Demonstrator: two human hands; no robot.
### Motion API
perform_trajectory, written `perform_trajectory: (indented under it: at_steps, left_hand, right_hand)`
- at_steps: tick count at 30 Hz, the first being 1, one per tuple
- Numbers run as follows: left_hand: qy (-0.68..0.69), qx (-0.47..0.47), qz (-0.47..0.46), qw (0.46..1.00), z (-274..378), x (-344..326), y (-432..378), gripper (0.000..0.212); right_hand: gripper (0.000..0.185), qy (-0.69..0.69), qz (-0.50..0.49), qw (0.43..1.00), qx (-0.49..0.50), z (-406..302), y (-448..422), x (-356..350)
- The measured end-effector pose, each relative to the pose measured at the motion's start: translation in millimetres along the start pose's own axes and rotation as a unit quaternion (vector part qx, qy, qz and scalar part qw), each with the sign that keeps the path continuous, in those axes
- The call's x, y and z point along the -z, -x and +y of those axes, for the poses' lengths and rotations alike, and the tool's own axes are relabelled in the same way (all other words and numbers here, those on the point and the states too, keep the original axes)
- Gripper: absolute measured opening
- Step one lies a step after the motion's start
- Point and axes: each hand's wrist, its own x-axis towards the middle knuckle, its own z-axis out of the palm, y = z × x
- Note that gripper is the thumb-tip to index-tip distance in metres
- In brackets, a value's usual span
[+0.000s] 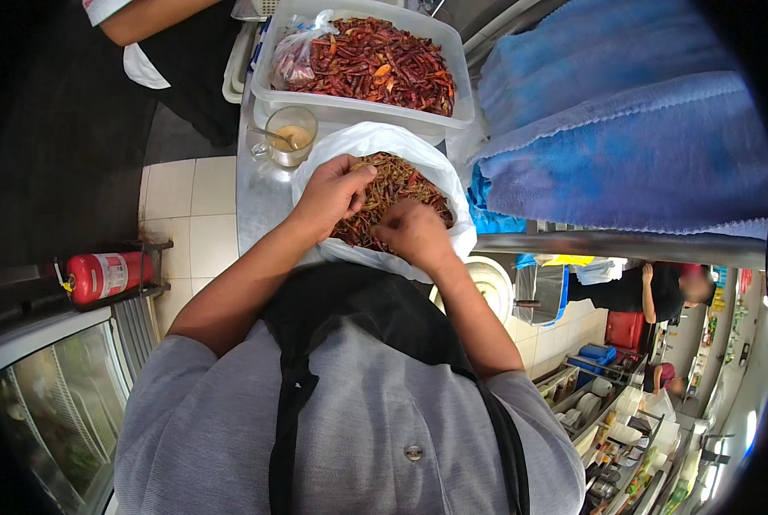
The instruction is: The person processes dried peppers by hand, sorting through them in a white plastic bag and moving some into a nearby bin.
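Observation:
Directly in front of me, a white plastic bag (384, 137) stands with its mouth wide and rim folded outward. Inside it are thin dried chillies mixed with stems (397, 183). My left hand (337, 196) is over the bag's left side, thumb and forefinger pinched together; anything between them is too small to make out. Lower down, at the right side of the bag, my right hand (416, 233) has its fingers curled at the chillies. Motion blurs it, and its fingertips are partly hidden. Beyond the bag, a clear plastic tub (365, 106) holds darker red dried chillies (384, 61).
A glass mug (292, 119) with tan liquid and a spoon stands left of the bag on the metal table (255, 219). Blue cloths (616, 148) lie to the right. A tied plastic bag (297, 55) sits in the tub. Another person's arm (152, 19) shows at upper left.

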Motion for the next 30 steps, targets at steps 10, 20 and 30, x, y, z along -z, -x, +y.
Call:
perform_trajectory:
  at_steps: [10, 20, 30]
  left_hand:
    - [-0.430, -0.139, -0.090, 0.887, -12.2, 1.2, -10.1, 0.027]
    - [-0.527, -0.113, -0.193, 0.820, -8.1, -19.6, -6.0, 0.034]
    - [-0.366, -0.074, -0.191, 0.908, -12.5, -16.9, 2.0, 0.019]
  right_hand:
    - [0.018, -0.199, 0.063, 0.969, -0.133, 16.7, 17.1, 25.4]
    - [0.017, -0.427, 0.195, 0.881, -0.069, 19.3, 17.1, -13.7]
    - [0.013, -0.504, 0.129, 0.852, -0.053, 13.8, 35.0, -3.3]
